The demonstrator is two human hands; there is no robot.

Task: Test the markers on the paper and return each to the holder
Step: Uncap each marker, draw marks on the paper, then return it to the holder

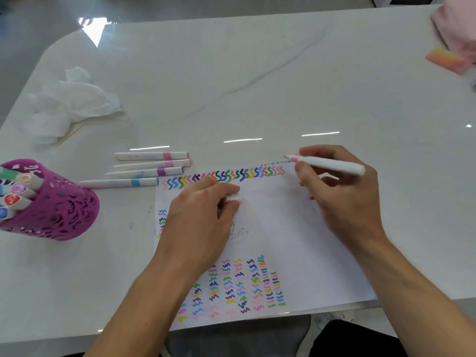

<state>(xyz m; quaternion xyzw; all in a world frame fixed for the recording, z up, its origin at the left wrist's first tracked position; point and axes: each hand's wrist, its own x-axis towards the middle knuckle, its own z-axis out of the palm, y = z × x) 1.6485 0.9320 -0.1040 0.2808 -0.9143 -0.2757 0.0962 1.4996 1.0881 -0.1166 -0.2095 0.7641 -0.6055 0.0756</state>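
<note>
White marker (pixel 334 164) — nib leftward, crosswise

We look down on a white table (pixel 257 73) with a glossy, marble-look top. Faint grey veins (pixel 260 76) cross it diagonally from the middle toward the far right, and its far left corner is rounded. Three thin bright strips of reflected light (pixel 243 140) lie in a row across its middle, and a small glint (pixel 468 126) sits near the right edge. Beyond the far edge we see a pale grey, polished floor (pixel 38 27), where a bright triangular patch of light (pixel 90 29) falls just at the table's corner. The lighting is soft and even, with only weak shadows. Below the near edge we see dark shapes (pixel 231 338) that we cannot make out.
</note>
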